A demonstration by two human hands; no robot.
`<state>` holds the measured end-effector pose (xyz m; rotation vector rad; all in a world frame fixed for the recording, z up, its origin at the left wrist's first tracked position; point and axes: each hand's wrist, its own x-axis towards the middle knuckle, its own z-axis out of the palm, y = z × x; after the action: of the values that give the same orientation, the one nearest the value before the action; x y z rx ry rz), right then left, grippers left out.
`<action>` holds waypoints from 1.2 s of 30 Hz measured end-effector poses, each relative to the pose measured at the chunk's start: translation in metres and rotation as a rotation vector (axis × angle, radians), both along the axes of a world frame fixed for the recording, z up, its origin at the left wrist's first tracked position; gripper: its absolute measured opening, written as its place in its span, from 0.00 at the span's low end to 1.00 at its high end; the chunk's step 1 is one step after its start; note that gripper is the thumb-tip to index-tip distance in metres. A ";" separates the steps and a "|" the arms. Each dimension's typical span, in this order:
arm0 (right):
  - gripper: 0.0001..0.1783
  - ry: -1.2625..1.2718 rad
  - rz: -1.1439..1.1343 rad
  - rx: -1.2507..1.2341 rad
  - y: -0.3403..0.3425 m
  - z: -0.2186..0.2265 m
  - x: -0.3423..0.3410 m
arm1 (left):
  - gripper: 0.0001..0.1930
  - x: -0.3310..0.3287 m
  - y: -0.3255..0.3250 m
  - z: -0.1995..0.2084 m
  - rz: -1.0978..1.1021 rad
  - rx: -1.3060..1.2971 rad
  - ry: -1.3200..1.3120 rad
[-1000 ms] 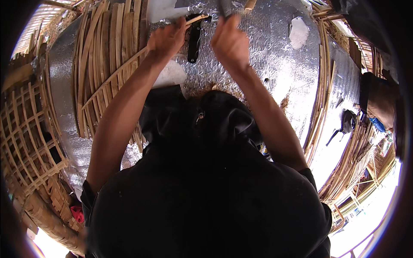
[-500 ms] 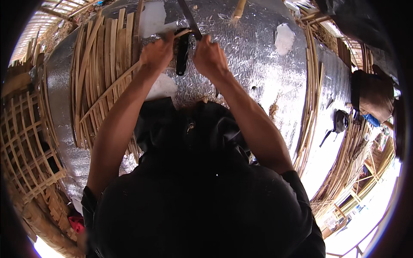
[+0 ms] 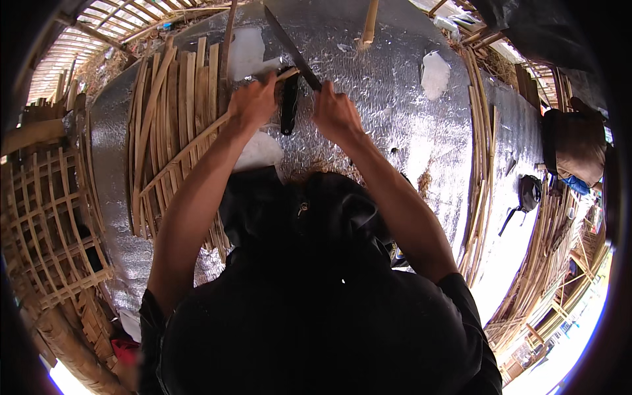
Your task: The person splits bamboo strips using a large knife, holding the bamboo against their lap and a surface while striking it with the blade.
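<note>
My left hand is closed around a thin bamboo strip. One end of the strip pokes out past my fingers; the longer part slants back under my left forearm. In my right hand is a long dark-bladed knife, gripped at its handle, which my fingers hide. Its blade points away and to the left, crossing close by the strip's short end; whether they touch, I cannot tell. Between my hands a long black flat object lies on the silver foil mat.
Several bamboo strips lie side by side on the mat at left, and more strips run along the right. A bamboo lattice stands far left. A black bag lies at right. A bamboo pole stands at the far side.
The whole view has shifted, so everything sits a little lower and further right. My left hand still grips the strip, my right the knife, whose blade now tilts more to the left.
</note>
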<state>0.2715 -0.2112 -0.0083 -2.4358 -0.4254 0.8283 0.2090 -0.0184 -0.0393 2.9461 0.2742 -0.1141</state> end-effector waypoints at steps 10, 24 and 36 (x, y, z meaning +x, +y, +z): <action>0.09 -0.464 -0.063 -0.080 -0.117 -0.040 -0.025 | 0.26 -0.024 -0.032 0.108 0.113 -0.532 0.022; 0.10 0.374 -0.059 0.872 -0.065 0.120 -0.041 | 0.15 -0.100 -0.048 0.128 -0.353 -0.490 -0.338; 0.14 1.027 -0.186 0.890 -0.067 0.088 -0.053 | 0.16 -0.113 -0.032 0.158 -0.150 -0.877 0.369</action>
<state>0.2186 -0.2779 0.0800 -1.0281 -0.1021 1.2975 0.0958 -0.0503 0.1191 2.0507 0.0244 -0.6234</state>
